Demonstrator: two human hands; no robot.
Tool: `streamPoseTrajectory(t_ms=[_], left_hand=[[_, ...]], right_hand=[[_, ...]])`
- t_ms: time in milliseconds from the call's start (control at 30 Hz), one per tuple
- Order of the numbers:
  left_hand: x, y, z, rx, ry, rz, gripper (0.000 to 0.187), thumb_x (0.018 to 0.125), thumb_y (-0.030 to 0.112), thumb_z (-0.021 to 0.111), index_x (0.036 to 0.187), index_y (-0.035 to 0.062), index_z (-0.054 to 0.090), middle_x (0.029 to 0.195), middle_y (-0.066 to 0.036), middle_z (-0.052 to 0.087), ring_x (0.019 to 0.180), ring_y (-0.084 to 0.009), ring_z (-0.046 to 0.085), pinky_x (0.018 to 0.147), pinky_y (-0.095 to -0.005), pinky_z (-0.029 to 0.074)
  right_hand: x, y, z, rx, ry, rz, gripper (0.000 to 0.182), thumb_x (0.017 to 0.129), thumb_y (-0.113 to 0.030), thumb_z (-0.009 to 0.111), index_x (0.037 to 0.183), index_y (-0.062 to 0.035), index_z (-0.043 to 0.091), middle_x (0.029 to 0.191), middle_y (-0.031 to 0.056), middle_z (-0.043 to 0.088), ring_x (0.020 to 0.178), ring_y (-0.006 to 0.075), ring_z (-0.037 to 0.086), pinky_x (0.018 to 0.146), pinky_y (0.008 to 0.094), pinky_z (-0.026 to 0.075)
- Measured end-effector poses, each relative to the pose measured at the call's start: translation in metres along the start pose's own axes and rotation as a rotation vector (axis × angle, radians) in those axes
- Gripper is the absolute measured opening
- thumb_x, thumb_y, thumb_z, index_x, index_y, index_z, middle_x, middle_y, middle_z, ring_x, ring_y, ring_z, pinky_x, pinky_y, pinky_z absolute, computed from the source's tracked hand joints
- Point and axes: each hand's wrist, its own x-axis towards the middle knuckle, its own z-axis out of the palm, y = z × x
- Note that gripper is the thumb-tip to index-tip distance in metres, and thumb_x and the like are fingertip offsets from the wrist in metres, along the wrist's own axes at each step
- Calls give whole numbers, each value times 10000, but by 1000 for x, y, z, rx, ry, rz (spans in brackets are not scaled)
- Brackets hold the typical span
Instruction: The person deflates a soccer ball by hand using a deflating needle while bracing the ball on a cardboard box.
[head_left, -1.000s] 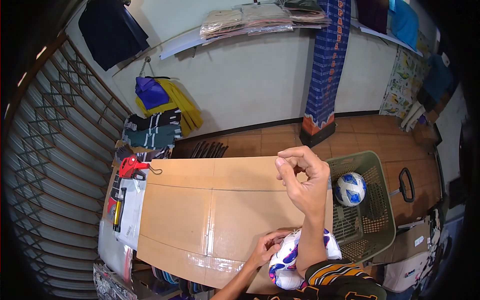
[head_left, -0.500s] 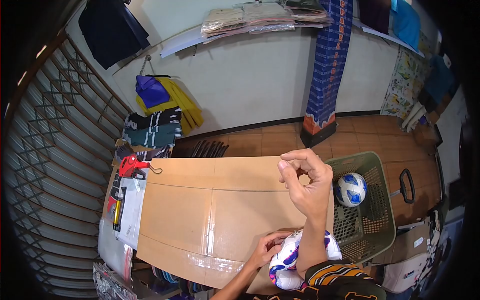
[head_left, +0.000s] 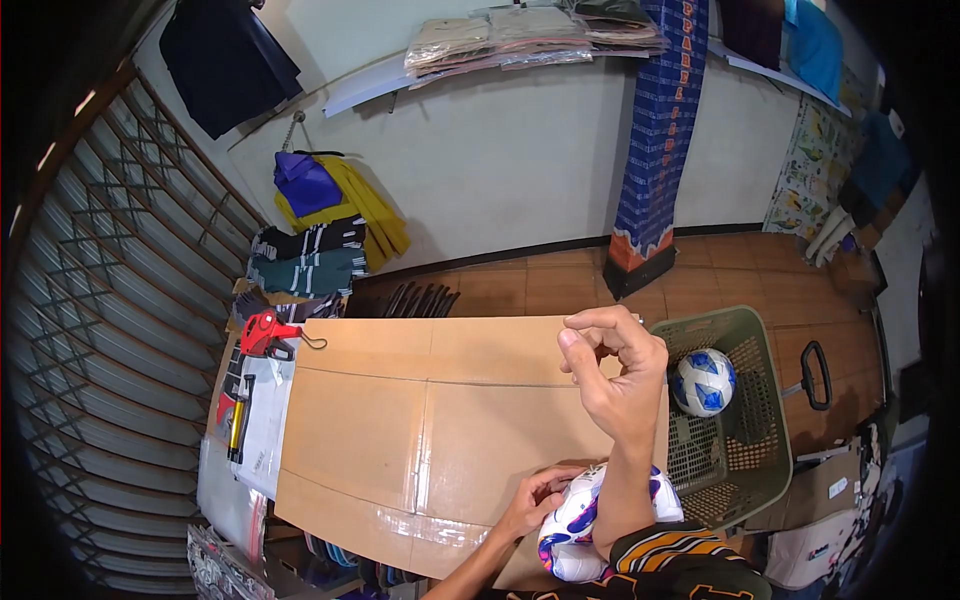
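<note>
A white soccer ball with purple, blue and pink markings rests at the near edge of the cardboard-topped table, close to my body. My left hand grips its left side, with bent fingers and the thumb against the ball. Above the table's right part, my right hand is raised with its fingers curled. Its thumb and index fingertips come together in a pinch; anything between them is too small to make out. My right forearm covers the middle of the ball.
A green basket stands right of the table, holding a white and blue ball. On the table's left lie a red tool and a yellow and black hand pump. Behind stands a blue wrapped pillar.
Both hands and the ball stay almost in place. The right thumb and fingers have shifted very slightly, and the whole view has moved a little.
</note>
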Motion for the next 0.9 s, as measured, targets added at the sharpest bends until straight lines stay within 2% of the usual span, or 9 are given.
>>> streamPoseTrajectory(t_ms=[33,100,433,500,533,600,733,900], left_hand=[[0,1,1,1,1,2,701,952,416,709,1393,-98,524,1359,-169,613,1248,-218,583,1087,-366,437],[0,2,3,42,30,-30,836,916,526,713,1398,-123,497,1326,-178,619,1215,-216,598,1055,-341,444],[-1,-1,1,46,28,-29,816,929,510,703,1394,-128,497,1353,-202,599,1251,-237,583,1088,-368,428],[-1,0,2,16,21,-3,703,958,427,692,1395,-97,519,1352,-171,619,1245,-223,581,1097,-369,421],[-1,1,3,17,23,-2,703,958,427,692,1395,-97,519,1352,-171,619,1245,-223,581,1097,-369,421],[-1,3,5,45,32,-29,795,940,494,691,1398,-126,494,1375,-199,584,1266,-243,572,1104,-378,415],[-2,4,7,66,42,-9,809,941,501,685,1416,-120,478,1382,-192,579,1284,-241,556,1119,-376,395],[-13,16,16,118,21,-71,904,908,543,695,1498,-74,396,1470,-195,494,1372,-251,470,1164,-383,328]], right_hand=[[0,0,0,3,0,-2,76,901,-24,718,974,-23,696,601,-4,627,563,28,571,514,190,393],[0,1,0,3,-2,-5,78,900,-22,718,975,-23,697,603,-2,629,563,29,574,514,189,393],[-1,0,-1,1,-2,-2,90,892,-12,718,979,-23,700,612,4,639,566,31,574,523,188,395],[-1,0,-1,1,-4,3,90,890,-11,718,978,-23,700,612,2,638,568,30,569,528,189,396],[-1,0,-1,0,-4,10,90,889,-10,719,976,-23,701,612,1,637,569,30,564,532,189,396],[-1,0,-1,-1,-8,8,89,889,-12,719,976,-24,701,612,-1,636,570,29,559,534,190,397],[-2,0,0,4,-9,6,95,891,-14,718,983,-25,699,609,-3,632,570,25,544,540,192,398],[-3,-1,0,27,-15,4,99,896,-15,716,992,-23,693,625,-6,637,578,27,560,540,192,400]])
